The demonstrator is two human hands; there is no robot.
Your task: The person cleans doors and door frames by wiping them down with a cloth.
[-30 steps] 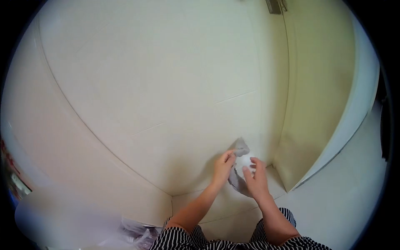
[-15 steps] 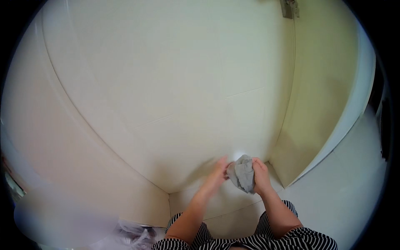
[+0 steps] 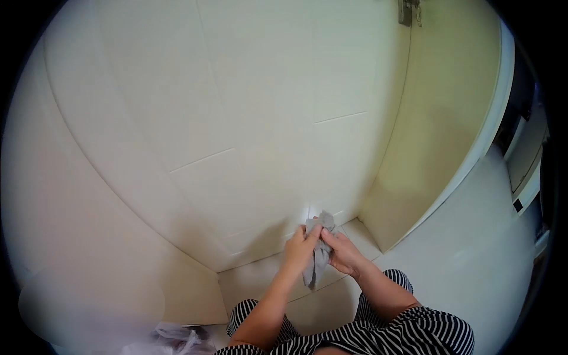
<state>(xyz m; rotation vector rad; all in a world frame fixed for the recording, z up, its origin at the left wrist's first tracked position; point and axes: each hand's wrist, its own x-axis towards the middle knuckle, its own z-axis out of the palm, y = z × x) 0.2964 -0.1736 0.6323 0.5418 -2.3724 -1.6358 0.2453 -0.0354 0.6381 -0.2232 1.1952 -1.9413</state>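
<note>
A crumpled grey cloth (image 3: 319, 263) hangs between my two hands, low in front of my knees. On its left side my left hand (image 3: 300, 245) grips it, thumb pressed on top. My right hand (image 3: 345, 253) pinches it from the other side, thumb beside the left one. The fingers behind the fabric are partly hidden. Just beyond the cloth stands the lower part of a white panelled door (image 3: 260, 195).
A cream door frame (image 3: 408, 171) rises on the right, with a metal latch (image 3: 405, 12) near the top. White wall (image 3: 118, 236) borders the left. Pale floor tiles (image 3: 473, 260) spread to the right. Clear plastic bags (image 3: 177, 340) lie at bottom left.
My left hand, blurred and at the cloth's edge before, now grips it firmly beside my right hand. The cloth is bunched narrower and has shifted left in view.
</note>
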